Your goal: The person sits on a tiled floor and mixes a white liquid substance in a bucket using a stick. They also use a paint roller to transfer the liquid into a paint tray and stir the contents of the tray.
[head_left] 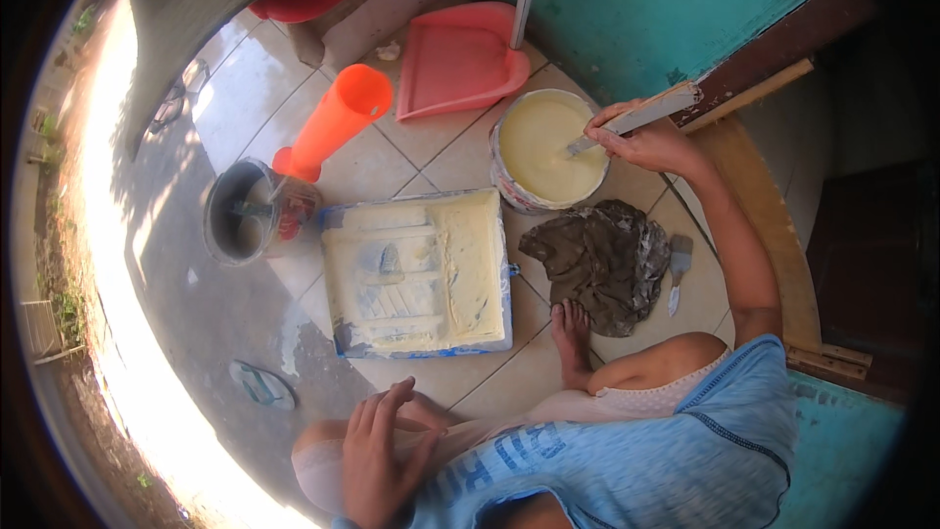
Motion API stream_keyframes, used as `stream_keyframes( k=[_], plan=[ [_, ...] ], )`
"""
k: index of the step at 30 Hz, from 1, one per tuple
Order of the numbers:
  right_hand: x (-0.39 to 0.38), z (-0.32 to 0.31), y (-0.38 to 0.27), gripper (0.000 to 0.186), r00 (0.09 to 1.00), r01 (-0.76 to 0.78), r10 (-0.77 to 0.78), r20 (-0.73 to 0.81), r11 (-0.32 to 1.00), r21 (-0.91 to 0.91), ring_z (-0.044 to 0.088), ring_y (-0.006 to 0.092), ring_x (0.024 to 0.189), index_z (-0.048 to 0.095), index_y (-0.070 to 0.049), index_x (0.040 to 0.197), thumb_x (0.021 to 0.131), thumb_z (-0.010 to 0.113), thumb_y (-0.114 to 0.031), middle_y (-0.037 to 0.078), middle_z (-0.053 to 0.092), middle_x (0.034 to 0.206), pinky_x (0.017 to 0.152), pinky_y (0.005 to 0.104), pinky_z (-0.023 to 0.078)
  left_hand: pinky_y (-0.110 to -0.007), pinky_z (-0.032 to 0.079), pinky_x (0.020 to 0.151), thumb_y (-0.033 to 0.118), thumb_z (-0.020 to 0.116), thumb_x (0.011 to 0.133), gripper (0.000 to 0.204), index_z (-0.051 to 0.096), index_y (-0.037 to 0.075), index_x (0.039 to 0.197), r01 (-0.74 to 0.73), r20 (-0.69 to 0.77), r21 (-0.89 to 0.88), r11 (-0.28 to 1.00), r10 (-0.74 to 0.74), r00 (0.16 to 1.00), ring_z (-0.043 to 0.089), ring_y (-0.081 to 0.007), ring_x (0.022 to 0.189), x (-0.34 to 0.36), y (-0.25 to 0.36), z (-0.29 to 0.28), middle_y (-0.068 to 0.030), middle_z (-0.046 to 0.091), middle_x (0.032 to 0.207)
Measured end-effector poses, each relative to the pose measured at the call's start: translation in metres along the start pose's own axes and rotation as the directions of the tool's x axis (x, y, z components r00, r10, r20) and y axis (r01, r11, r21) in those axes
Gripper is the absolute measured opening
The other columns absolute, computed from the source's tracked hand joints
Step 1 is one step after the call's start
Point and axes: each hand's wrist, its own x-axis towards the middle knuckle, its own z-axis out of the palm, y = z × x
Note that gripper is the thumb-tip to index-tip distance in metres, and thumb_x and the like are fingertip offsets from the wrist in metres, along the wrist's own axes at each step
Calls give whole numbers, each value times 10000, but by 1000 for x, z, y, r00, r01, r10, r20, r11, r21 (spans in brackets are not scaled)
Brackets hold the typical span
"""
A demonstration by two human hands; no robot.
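Observation:
My right hand (pixel 632 139) grips a paint-stained flat stirring stick (pixel 654 110), its lower end dipped in cream paint. The paint fills much of a round bucket (pixel 503 176) on the tiles. Over my left knee, my left hand (pixel 377 446) hangs with fingers apart and nothing in it. Ahead of that hand lies a paint tray (pixel 475 264) with a blue rim, its ridged bed coated in cream paint. Beside the bucket is a crumpled dark cloth or plastic sheet (pixel 602 260). A small paintbrush or scraper (pixel 678 269) lies to its right.
An orange tube-shaped container (pixel 338 122) and a grey bucket (pixel 230 220) stand at the left. A pink dustpan (pixel 450 64) sits beyond the paint bucket, near a teal door or wall panel (pixel 636 10). A sandal (pixel 262 385) lies at the lower left.

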Motion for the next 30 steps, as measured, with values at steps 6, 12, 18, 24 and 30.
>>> stream_keyframes(
  k=[6,12,18,24,30],
  plan=[
    [0,20,-13,250,974,213,-217,61,975,66,688,139,706,704,41,1004,889,686,-181,131,725,837,700,272,545,-412,489,864,173,710,835,552,518,52,1338,-3,-11,-2,1000,3,1000,615,-342,1012,0,0,1,-176,625,1138],
    [-2,1,1,239,996,66,-71,-53,994,-90,669,129,672,707,36,959,906,675,-196,111,727,843,668,270,546,-420,480,877,187,714,839,557,516,60,1344,-5,-10,28,1000,5,1000,604,-343,1034,1,2,0,-172,627,1128],
    [-2,6,-11,218,994,28,-30,110,999,14,683,195,781,718,-3,973,914,666,-206,108,726,899,729,291,538,-425,475,883,197,708,842,557,514,68,1348,2,-8,14,1000,-2,1000,597,-347,1046,2,-1,0,-171,627,1127],
    [-5,-14,-2,207,997,-43,51,54,989,-139,678,200,818,713,-5,996,904,666,-184,119,717,904,731,306,528,-418,478,881,191,731,808,576,524,61,1329,9,-7,28,1000,-9,1000,602,-338,1042,1,-2,2,-162,630,1118],
    [-3,8,-11,223,994,36,-45,96,995,98,661,144,713,705,28,1008,912,670,-170,112,712,864,651,288,531,-411,487,861,128,812,692,640,554,41,1271,14,-47,65,998,-11,999,620,-335,1019,5,-4,10,-146,649,1067]
  ],
)
